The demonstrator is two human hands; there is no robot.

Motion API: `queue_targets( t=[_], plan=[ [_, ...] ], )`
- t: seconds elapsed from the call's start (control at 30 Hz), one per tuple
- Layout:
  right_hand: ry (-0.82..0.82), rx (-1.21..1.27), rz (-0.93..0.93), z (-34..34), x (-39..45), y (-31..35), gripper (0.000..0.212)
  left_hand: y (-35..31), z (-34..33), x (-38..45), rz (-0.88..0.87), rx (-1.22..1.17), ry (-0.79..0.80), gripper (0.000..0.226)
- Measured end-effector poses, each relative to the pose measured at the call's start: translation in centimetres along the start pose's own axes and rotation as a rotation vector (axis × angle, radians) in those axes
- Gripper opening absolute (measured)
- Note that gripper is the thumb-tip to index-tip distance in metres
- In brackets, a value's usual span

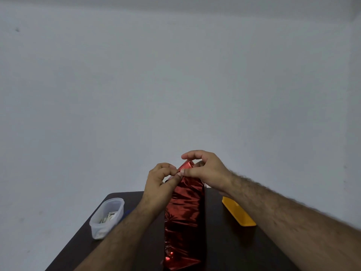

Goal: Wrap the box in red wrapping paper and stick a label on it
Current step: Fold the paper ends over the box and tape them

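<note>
Atop the upright box point(184, 212), left hand point(162, 182) & right hand point(207, 173) both pinch the red wrapping paper point(187, 166), w/ clear tub point(106, 218) left of box.

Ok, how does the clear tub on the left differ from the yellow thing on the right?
The translucent white plastic tub is deep, rounded and see-through, while the flat yellow plastic tray is shallow, opaque and straight-edged. The tub holds small papers or cards; the tray shows nothing in or on it. The tub stands clear of both hands, whereas the tray's far end is hidden under the right forearm. Both rest on the dark brown table, flanking the red-wrapped box.
</note>
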State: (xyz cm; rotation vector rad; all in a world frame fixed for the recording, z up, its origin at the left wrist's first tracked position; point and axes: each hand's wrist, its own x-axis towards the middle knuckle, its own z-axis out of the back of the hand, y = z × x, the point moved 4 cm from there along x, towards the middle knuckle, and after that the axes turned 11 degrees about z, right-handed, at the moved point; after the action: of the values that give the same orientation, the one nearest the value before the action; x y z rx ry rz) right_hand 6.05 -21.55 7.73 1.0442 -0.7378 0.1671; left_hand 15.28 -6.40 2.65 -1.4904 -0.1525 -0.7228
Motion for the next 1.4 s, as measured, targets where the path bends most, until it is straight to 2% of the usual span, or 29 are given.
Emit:
queue_targets(
  t=[0.1,0.17,0.33,0.47,0.5,0.6,0.67,0.83,1.03,1.13,1.23,1.4],
  plan=[
    [0.113,-0.012,-0.042,0.3,0.3,-0.4,0.019,0.1,-0.3,0.2,0.098,-0.099,0.103,0.015],
    [0.126,-0.016,-0.049,0.3,0.5,-0.7,0.012,-0.1,-0.4,0.3,0.166,-0.166,0.136,0.016],
    [0.035,0.036,-0.119,0.2,0.9,-1.2,0.024,-0.2,-0.9,0.4,0.261,-0.215,0.162,0.019],
    [-0.076,0.094,-0.112,-0.2,1.0,-1.6,0.012,0.0,-0.9,0.6,0.266,-0.199,0.125,0.012],
    [-0.095,0.074,-0.093,-0.3,1.0,-1.7,0.012,0.3,-0.9,0.6,0.270,-0.183,0.107,0.020],
    [-0.122,-0.047,-0.043,-0.3,0.8,-1.9,0.021,0.9,-0.7,0.6,0.298,-0.116,0.062,0.063],
    [-0.118,-0.054,-0.054,-0.1,0.9,-2.1,0.021,1.2,-0.9,0.6,0.368,-0.226,0.099,0.069],
    [-0.104,-0.096,-0.074,0.1,0.7,-2.7,0.013,1.9,-1.4,0.5,0.471,-0.439,0.120,0.069],
    [-0.080,-0.148,-0.066,0.2,0.2,-2.5,0.011,2.2,-1.5,1.5,0.522,-0.458,0.212,0.070],
    [-0.143,-0.191,-0.096,0.4,0.3,-2.8,0.011,2.0,-1.5,2.4,0.483,-0.333,0.287,0.059],
    [-0.192,-0.220,-0.135,0.7,0.5,-3.4,0.010,1.6,-1.6,2.7,0.400,-0.181,0.237,0.040],
    [-0.267,-0.106,-0.232,1.1,0.5,-4.1,0.017,0.7,-1.6,2.7,0.251,-0.045,0.186,0.022]
  ],
)
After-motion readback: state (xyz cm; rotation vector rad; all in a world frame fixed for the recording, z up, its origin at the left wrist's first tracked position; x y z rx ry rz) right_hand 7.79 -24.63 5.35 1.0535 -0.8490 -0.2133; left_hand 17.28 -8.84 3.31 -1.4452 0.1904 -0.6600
